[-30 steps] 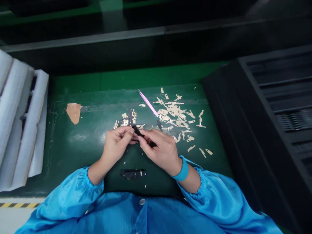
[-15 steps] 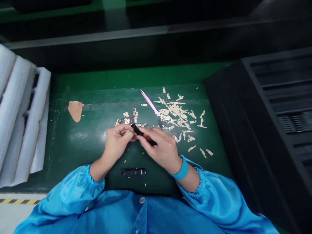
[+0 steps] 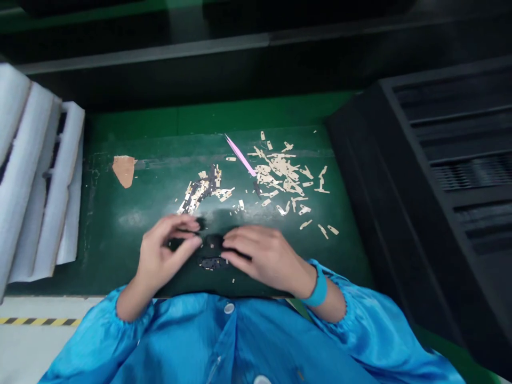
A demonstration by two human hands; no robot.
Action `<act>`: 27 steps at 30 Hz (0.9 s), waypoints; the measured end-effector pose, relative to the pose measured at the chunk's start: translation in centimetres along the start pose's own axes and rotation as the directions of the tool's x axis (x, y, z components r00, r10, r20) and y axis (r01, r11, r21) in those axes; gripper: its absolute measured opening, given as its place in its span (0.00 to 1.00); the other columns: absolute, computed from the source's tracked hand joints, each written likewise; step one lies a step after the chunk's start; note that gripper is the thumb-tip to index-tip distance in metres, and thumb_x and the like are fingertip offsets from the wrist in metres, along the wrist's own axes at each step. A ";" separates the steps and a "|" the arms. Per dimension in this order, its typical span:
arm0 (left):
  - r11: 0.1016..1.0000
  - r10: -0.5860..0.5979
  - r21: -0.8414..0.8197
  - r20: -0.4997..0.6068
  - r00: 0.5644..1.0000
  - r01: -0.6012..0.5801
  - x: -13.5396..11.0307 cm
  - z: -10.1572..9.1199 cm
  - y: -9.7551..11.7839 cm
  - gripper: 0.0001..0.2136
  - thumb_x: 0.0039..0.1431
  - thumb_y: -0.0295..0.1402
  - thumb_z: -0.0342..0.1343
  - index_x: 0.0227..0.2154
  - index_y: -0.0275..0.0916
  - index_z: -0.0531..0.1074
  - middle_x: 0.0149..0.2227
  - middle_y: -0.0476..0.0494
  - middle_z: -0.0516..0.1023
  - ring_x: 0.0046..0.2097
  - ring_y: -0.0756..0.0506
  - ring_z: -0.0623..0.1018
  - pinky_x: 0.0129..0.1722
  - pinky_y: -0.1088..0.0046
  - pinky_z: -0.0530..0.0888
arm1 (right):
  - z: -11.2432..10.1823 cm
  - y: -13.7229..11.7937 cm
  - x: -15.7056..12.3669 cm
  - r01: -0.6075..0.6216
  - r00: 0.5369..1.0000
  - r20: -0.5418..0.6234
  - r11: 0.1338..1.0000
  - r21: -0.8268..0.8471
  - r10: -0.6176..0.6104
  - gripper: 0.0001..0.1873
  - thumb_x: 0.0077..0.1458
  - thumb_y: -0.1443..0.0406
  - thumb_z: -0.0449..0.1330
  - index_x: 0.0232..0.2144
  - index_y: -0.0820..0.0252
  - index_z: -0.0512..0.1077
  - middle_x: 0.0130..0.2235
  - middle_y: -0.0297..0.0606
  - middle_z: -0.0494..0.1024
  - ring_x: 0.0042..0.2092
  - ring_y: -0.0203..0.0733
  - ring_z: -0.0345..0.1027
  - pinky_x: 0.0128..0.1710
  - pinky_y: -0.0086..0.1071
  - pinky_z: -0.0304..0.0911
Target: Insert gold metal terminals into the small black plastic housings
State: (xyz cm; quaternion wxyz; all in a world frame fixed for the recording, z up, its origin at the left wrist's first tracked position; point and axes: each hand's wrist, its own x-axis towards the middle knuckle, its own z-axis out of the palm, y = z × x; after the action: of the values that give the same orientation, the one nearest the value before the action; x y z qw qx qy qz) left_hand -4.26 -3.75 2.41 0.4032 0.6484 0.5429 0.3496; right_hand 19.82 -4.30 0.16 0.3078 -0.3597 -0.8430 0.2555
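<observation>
My left hand [image 3: 166, 250] and my right hand [image 3: 266, 256] are low over the green mat [image 3: 120, 224], close to my body, and both are smeared by motion. Their fingertips meet on a small black strip [image 3: 213, 241], pinched from either side. Just below it on the mat lies a second flat black part [image 3: 212, 262], under my right fingertips. Behind the hands lie a small heap of tan and black bits [image 3: 202, 189] and a wider scatter of tan paper scraps [image 3: 286, 176]. Pink tweezers [image 3: 240, 154] rest at the scatter's left edge.
White foam trays [image 3: 36, 181] stand at the left edge. A large black slotted tray [image 3: 440, 176] fills the right. A torn brown patch [image 3: 124, 169] marks the mat's far left. A dark rail runs along the back, and yellow-black floor tape [image 3: 40, 321] shows at lower left.
Both hands have dropped from mid-mat toward my body with the black strip, ending right above the flat black part. The view has tilted and shifted slightly.
</observation>
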 end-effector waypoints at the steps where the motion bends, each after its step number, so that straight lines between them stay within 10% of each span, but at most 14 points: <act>1: 0.991 0.099 0.085 0.095 0.991 -0.107 -1.2 -0.5 -0.4 0.14 0.59 0.39 0.68 0.44 0.40 0.76 0.46 0.38 0.82 0.48 0.41 0.83 0.45 0.64 0.82 | 0.2 -0.5 -0.5 0.052 0.997 0.056 0.998 -0.020 -0.051 0.07 0.69 0.64 0.59 0.40 0.60 0.75 0.41 0.38 0.83 0.40 0.40 0.76 0.40 0.35 0.71; 7: 0.837 0.274 0.351 0.395 0.877 -0.420 -4.9 -0.3 -2.9 0.08 0.65 0.33 0.63 0.36 0.40 0.68 0.48 0.37 0.80 0.47 0.41 0.80 0.46 0.64 0.78 | 2.0 -1.5 -1.6 0.128 0.966 0.238 0.987 -0.093 -0.102 0.08 0.71 0.64 0.56 0.41 0.61 0.75 0.41 0.39 0.81 0.42 0.42 0.71 0.40 0.36 0.66; 13: 0.850 0.234 0.361 0.394 0.889 -0.384 -4.8 -0.1 -2.6 0.04 0.69 0.30 0.57 0.42 0.41 0.68 0.41 0.42 0.80 0.42 0.44 0.80 0.41 0.68 0.78 | 2.4 -1.9 -0.6 0.116 0.930 0.360 0.987 -0.107 -0.070 0.08 0.71 0.66 0.55 0.41 0.61 0.74 0.40 0.40 0.80 0.41 0.42 0.69 0.40 0.35 0.66; 17: 0.854 0.142 0.382 0.481 0.865 -0.353 -3.1 -1.7 -1.1 0.20 0.62 0.46 0.64 0.50 0.41 0.69 0.43 0.42 0.81 0.41 0.41 0.82 0.37 0.66 0.80 | -0.1 -1.3 1.0 0.064 0.902 0.429 0.998 -0.026 -0.047 0.18 0.64 0.51 0.63 0.41 0.60 0.75 0.41 0.39 0.80 0.43 0.42 0.71 0.41 0.34 0.67; 20: 0.825 0.165 0.433 0.429 0.888 -0.363 -0.7 -1.9 -0.1 0.15 0.66 0.46 0.59 0.47 0.41 0.73 0.40 0.43 0.82 0.37 0.42 0.83 0.36 0.67 0.79 | -2.7 0.6 2.5 -0.121 0.925 0.322 0.960 -0.252 0.201 0.11 0.68 0.58 0.60 0.37 0.58 0.77 0.39 0.37 0.81 0.40 0.41 0.72 0.38 0.34 0.63; 23: 0.800 0.201 0.467 0.381 0.902 -0.376 2.0 -0.5 0.5 0.11 0.69 0.43 0.56 0.42 0.40 0.75 0.38 0.43 0.83 0.35 0.43 0.82 0.35 0.67 0.78 | -3.9 3.0 3.8 -0.475 0.833 -0.040 0.675 -0.565 0.552 0.10 0.67 0.62 0.60 0.36 0.61 0.77 0.39 0.42 0.80 0.37 0.43 0.72 0.35 0.35 0.59; 27: 0.804 0.245 0.447 0.352 0.903 -0.393 5.0 2.4 0.9 0.08 0.69 0.38 0.57 0.37 0.40 0.76 0.34 0.46 0.82 0.33 0.45 0.80 0.34 0.69 0.75 | -3.0 4.7 4.6 -0.489 0.804 -0.114 0.539 -0.686 0.584 0.08 0.65 0.65 0.59 0.36 0.64 0.77 0.38 0.46 0.79 0.36 0.45 0.73 0.31 0.35 0.56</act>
State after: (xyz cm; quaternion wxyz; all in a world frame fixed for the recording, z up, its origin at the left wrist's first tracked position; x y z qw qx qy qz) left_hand -0.90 0.80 2.24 0.2248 0.8563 0.4355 0.1633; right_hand 21.49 2.69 0.64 0.0038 -0.6703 -0.7415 0.0297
